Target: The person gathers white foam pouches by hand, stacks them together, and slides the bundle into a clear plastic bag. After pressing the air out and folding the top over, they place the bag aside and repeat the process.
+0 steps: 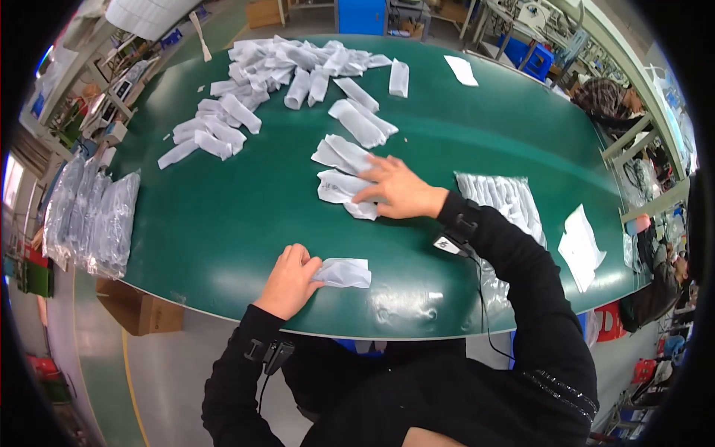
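Observation:
At the table's near edge my left hand (288, 281) is closed on the left end of a small white wrapped packet (346, 273), which lies flat. My right hand (401, 188) reaches over the middle of the table, fingers spread. Its fingertips rest on or just above white packets (337, 186) lying side by side; whether they press on them I cannot tell. One of these carries small dark marks. Farther off lie a few more loose packets (361, 123) and a large heap of them (279, 63). What is inside the packets is hidden.
Filled clear plastic bags (93, 216) stand at the table's left edge. Under my right forearm lies a clear bag of white packets (506, 195). White sheets (581, 248) lie at the right and far right. A cardboard box (141, 307) sits below the left edge.

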`<state>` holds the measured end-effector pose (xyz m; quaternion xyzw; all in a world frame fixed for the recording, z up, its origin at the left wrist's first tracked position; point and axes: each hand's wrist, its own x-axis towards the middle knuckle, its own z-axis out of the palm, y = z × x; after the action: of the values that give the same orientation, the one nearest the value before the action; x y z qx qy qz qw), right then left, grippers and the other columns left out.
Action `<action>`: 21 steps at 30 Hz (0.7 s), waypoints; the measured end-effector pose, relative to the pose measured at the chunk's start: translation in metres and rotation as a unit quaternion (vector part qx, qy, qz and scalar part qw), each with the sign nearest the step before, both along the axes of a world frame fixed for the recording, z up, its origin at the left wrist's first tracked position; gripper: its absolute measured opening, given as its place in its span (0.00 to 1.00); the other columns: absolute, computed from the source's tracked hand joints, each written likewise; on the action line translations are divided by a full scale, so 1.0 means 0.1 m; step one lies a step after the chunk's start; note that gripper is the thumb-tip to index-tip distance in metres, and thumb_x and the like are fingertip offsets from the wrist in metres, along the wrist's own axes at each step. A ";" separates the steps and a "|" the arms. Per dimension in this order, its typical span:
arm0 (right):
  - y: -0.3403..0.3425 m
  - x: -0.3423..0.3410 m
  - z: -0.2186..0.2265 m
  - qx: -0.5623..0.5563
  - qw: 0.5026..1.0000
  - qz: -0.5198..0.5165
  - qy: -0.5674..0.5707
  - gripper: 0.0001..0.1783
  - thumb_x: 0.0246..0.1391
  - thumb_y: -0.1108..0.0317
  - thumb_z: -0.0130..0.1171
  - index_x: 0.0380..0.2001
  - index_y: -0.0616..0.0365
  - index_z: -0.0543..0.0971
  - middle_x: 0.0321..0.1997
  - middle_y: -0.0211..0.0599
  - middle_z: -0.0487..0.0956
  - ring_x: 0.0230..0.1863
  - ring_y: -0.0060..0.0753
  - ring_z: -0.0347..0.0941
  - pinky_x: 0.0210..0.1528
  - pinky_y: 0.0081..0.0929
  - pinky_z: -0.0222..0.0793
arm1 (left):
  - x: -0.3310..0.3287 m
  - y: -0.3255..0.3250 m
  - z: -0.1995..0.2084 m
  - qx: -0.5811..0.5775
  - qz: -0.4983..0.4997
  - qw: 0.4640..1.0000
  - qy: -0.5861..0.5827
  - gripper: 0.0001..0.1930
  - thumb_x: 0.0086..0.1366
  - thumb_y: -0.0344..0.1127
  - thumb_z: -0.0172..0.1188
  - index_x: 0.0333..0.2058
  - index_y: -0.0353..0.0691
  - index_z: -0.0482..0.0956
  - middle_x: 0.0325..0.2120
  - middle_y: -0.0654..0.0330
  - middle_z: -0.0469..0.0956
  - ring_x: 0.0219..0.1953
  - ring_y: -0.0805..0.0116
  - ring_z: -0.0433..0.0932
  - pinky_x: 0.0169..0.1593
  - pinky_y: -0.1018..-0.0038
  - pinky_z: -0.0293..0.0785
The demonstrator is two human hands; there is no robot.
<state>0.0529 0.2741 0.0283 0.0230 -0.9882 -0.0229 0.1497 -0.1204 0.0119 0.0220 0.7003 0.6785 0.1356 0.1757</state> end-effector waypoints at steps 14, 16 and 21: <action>-0.75 0.25 0.06 -0.255 0.954 -0.153 -0.042 0.23 0.47 0.49 0.66 0.27 0.61 0.77 0.27 0.44 0.76 0.31 0.47 0.75 0.33 0.36 0.70 | 0.60 -0.22 -0.15 0.178 0.006 0.984 -0.010 0.22 0.46 0.32 0.70 0.41 0.40 0.75 0.34 0.58 0.73 0.39 0.57 0.72 0.42 0.65 0.67; -0.52 0.21 -0.13 -0.189 0.968 -0.166 -0.007 0.20 0.49 0.53 0.64 0.26 0.62 0.77 0.26 0.46 0.77 0.31 0.48 0.75 0.33 0.37 0.70 | 0.68 -0.19 -0.12 0.183 -0.014 0.983 -0.006 0.22 0.46 0.32 0.70 0.42 0.40 0.76 0.34 0.58 0.73 0.40 0.57 0.72 0.43 0.65 0.67; -0.37 0.19 -0.45 -0.187 0.965 -0.141 0.118 0.10 0.52 0.66 0.57 0.26 0.64 0.77 0.23 0.45 0.77 0.24 0.43 0.75 0.27 0.35 0.70 | 0.72 -0.18 -0.10 0.178 -0.026 0.983 -0.023 0.21 0.45 0.29 0.69 0.41 0.40 0.77 0.35 0.58 0.74 0.41 0.56 0.72 0.44 0.64 0.67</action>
<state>0.0718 0.2374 -0.0162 -0.1478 -0.9435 0.1391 0.2620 -0.0483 -0.0057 0.0121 0.7345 0.6207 0.2656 0.0678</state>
